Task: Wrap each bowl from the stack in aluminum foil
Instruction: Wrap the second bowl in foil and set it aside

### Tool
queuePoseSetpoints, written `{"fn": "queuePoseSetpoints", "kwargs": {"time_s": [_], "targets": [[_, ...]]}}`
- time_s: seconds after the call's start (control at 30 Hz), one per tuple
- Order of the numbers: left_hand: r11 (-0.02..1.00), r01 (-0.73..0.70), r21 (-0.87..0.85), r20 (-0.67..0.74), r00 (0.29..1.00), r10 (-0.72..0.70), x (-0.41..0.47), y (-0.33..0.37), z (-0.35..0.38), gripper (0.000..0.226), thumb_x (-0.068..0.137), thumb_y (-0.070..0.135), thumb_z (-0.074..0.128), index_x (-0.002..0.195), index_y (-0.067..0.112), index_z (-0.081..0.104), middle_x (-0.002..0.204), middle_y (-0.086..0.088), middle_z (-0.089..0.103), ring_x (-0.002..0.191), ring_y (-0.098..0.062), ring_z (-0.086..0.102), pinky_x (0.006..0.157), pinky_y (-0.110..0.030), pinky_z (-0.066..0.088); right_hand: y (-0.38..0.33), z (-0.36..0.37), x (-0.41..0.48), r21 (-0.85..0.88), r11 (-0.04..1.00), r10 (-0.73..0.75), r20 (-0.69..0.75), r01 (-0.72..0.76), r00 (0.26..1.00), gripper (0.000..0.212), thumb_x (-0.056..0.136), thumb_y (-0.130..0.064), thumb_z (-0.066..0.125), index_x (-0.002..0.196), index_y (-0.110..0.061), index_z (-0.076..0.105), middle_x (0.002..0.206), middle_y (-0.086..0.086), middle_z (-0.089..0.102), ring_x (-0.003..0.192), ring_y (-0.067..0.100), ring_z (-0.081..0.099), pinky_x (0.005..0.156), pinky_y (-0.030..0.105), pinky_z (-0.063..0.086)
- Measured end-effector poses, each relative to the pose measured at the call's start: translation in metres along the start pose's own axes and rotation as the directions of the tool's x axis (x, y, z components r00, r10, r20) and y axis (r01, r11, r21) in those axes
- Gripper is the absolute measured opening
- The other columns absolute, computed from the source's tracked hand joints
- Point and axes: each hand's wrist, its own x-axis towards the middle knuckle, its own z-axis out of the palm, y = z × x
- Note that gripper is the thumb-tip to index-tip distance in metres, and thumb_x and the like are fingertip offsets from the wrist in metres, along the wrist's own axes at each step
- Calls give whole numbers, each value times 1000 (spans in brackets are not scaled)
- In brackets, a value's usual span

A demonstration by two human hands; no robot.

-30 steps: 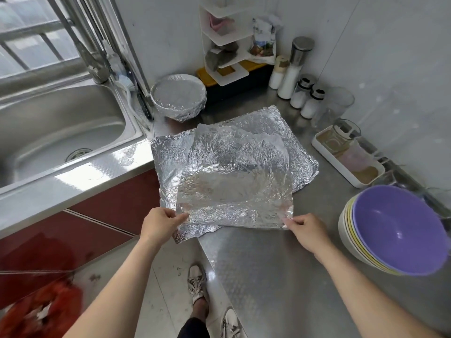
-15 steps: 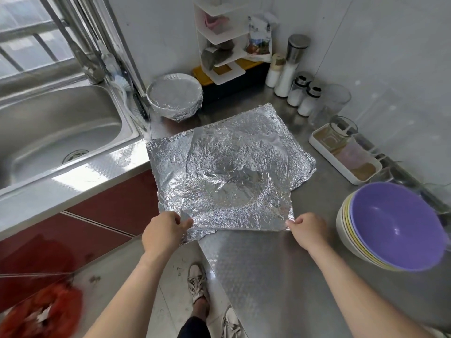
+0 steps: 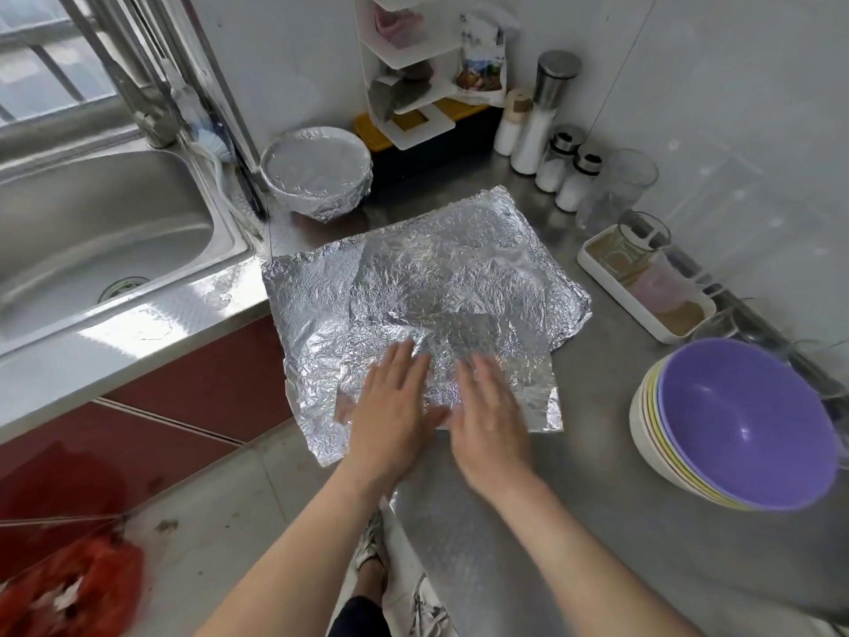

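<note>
Your left hand (image 3: 394, 413) and right hand (image 3: 488, 418) press flat, fingers straight, on the crinkled aluminum foil sheets (image 3: 413, 287) at frame centre. Stacked plastic bowls, purple on top (image 3: 739, 427), sit at right edge.

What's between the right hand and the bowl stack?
Head view: right hand, then the foil sheet corner, then bare counter up to the bowl stack.

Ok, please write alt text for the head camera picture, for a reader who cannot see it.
A person's left hand and right hand press flat on crumpled foil sheets spread on a steel counter. A stack of bowls, purple on top, stands at the right; a foil-wrapped bowl sits at the back, beside the sink.
</note>
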Motion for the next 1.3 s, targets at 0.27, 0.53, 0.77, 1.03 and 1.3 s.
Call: {"fn": "queuePoseSetpoints", "kwargs": {"time_s": [0.27,0.53,0.77,1.03,1.3], "targets": [[986,54,161,168,983,-81,-5,-20,31,80,89,73,1,150,28,-24,158,-1,-30,145,-23,-28,117,-50,-14,20,33,-11,-186,981,-2,234,47,972,68,97,-56,-2,154,-19,-6,159,-5,-15,146,12,-19,119,33,-11],[984,101,147,213,968,-131,-2,-20,28,85,87,81,9,149,34,-26,156,0,-34,143,-24,-31,116,-58,-12,78,14,-31,-258,959,162,164,-117,973,81,93,-68,5,155,-17,-1,162,-4,-9,149,12,-7,117,33,-11],[979,110,169,246,958,-150,-2,-15,26,89,82,85,6,149,36,-26,157,0,-32,143,-25,-33,114,-59,-16,67,-9,-28,-262,942,264,196,-209,944,87,83,-68,-5,153,-17,-13,158,-4,-20,147,14,-16,116,42,-13],[981,87,173,247,960,-129,-2,-22,29,80,82,71,0,144,32,-32,150,2,-42,143,-25,-33,115,-61,-11,2,19,35,-76,962,-216,376,262,901,68,93,-57,1,154,-29,-6,162,-8,-11,147,9,-17,121,38,-9],[978,128,165,231,959,-164,-2,-16,25,86,87,81,17,146,39,-28,154,6,-36,142,-21,-35,114,-56,-16,78,16,54,-255,963,-48,166,90,985,66,98,-57,10,155,-25,3,162,-7,-3,149,12,-5,118,35,-9]]}}
